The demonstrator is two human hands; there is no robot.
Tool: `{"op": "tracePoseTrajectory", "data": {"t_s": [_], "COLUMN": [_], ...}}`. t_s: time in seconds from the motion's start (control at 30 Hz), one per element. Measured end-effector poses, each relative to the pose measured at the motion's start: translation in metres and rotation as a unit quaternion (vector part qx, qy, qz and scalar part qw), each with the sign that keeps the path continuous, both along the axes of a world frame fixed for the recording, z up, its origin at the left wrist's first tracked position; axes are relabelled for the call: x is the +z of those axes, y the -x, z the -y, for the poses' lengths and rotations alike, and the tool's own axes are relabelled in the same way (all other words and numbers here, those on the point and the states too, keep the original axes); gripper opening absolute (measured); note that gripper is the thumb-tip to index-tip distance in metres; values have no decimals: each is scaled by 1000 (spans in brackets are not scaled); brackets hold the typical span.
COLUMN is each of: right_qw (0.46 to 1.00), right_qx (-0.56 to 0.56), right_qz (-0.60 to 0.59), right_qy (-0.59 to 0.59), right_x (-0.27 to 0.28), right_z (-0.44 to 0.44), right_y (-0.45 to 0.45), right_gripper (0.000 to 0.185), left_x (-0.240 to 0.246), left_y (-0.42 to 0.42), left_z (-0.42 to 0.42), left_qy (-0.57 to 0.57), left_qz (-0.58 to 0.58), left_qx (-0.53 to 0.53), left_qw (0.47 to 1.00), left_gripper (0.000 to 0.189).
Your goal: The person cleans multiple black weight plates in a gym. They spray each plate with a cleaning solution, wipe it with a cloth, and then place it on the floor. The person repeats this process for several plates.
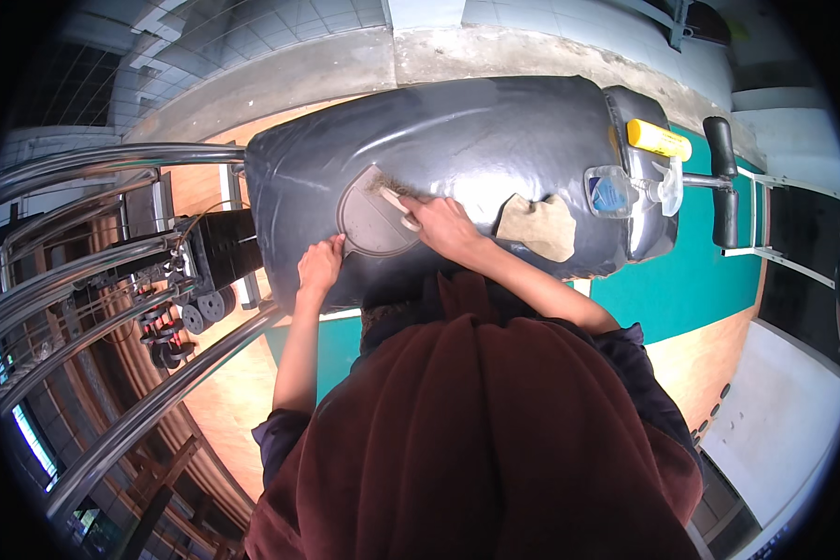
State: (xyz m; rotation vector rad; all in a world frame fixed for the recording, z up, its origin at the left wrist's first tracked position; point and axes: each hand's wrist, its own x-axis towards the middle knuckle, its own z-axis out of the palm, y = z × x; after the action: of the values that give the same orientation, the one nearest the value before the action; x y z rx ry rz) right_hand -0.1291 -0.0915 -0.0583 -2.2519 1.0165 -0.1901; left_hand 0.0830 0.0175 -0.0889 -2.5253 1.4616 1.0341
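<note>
A round, shallow brown-grey dustpan or tray (378,222) lies on a padded black bench (532,133). My left hand (323,260) grips its near-left rim, where a short tab sticks out. In my right hand (442,222) is a brush (394,198) with a pale handle, its bristles resting over the tray's upper part. Right of that hand, a crumpled beige cloth (537,225) lies on the black cover. Farther right are a clear spray bottle (607,192) with a blue label, lying on its side, and a yellow bottle (658,139).
Metal bars (119,154) and a weight stack (220,245) stand at the left, with dumbbells (164,336) beyond. A padded black roller (722,182) extends past the bench's right end. Green matting (700,294) covers part of the wooden floor; a wall runs behind.
</note>
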Motion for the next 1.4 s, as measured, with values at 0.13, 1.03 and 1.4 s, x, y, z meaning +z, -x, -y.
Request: {"op": "tracePoseTrajectory", "data": {"t_s": [0.13,1.03,1.4], "right_qw": [983,941,933], "right_qx": [-109,-120,187], "right_qz": [107,-233,-108], "right_qy": [-106,214,287], "right_x": [23,-33,-80], "right_z": [35,164,46], "right_y": [23,23,-131], "right_gripper": [29,14,28], "left_x": [1,-13,-31], "left_y": [0,-21,5], "left_z": [-5,-120,-153], "left_qy": [3,-33,-31], "left_qz": [1,-37,-51], "left_qx": [13,208,311], "left_qw": [1000,977,949], "left_gripper": [44,48,48]}}
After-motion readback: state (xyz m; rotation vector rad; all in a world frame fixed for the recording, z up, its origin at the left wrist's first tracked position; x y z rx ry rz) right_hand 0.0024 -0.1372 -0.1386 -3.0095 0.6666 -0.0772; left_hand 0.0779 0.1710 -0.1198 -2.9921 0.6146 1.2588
